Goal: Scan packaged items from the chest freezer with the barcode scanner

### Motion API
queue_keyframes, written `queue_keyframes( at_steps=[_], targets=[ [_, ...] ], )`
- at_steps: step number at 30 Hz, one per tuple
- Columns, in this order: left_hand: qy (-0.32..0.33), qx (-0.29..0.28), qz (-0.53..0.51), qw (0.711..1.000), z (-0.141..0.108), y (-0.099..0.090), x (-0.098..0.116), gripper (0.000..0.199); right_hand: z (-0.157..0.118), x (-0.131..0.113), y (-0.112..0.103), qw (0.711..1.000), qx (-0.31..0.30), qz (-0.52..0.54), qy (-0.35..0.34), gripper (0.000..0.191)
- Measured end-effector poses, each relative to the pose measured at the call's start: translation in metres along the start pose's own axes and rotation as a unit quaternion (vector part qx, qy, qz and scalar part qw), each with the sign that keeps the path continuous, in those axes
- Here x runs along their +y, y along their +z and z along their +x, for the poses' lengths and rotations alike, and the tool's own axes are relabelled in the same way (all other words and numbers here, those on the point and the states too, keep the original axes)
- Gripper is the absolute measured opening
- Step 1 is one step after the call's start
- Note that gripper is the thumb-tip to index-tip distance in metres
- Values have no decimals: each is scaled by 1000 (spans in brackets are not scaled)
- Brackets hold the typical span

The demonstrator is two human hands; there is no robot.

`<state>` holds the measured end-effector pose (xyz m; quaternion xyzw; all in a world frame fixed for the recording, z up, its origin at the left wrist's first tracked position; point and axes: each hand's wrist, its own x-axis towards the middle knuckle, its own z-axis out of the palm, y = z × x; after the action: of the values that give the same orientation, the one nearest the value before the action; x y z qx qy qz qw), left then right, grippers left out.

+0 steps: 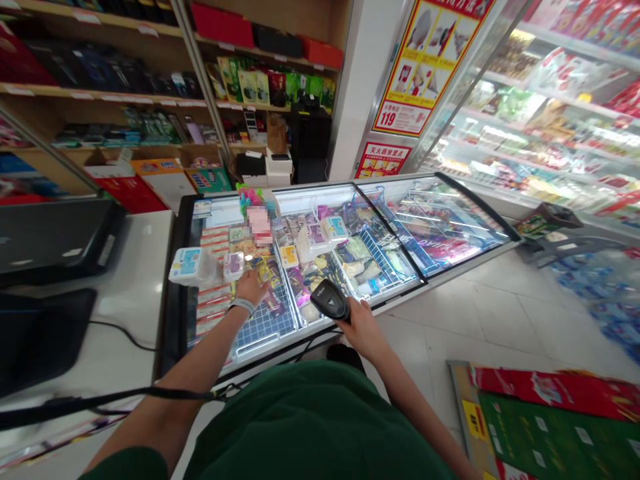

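My right hand [361, 327] is wrapped round the handle of a black barcode scanner [330, 300], held over the front edge of a glass-topped freezer [320, 327]. My left hand [251, 288] is over the glass at the left, beside a small clear tub with a white and purple label [234, 266]; whether the fingers touch it is unclear. Further left stand clear tubs with a blue label [187, 265]. Other clear tubs [313, 240] are on the glass in the middle, one with a blue label [336, 228], and an orange-labelled one [289, 256] lies nearer.
A white counter [135, 267] with black devices [55, 237] is at the left, and a black cable [100, 400] crosses my left arm. Shelves of packets [270, 87] stand behind. At the right are a display fridge [550, 100] and a green and red box [555, 427].
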<state>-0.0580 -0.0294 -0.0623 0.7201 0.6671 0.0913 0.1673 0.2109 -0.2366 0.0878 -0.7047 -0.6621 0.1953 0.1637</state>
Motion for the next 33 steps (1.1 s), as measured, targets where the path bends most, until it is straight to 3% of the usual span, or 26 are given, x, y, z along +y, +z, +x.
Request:
queue_keyframes(
  at_steps=[4,11,19,25,33],
  targets=[
    [-35,-2,-9,999,6,-2,14,63,1,1,0,1000,-3,-1,-6,13],
    [-92,10,-24,995,25,3,64,85,-2,-2,-8,1000,-7,-3,13,11],
    [-107,21,-13,994,38,17,105,93,-9,3,-6,1000,8,9,20,13],
    [-100,20,-3,995,47,16,103,83,-9,8,-3,1000,7,15,21,12],
    [-96,4,14,995,29,4,66,72,-3,4,-4,1000,-8,8,28,10]
  ],
)
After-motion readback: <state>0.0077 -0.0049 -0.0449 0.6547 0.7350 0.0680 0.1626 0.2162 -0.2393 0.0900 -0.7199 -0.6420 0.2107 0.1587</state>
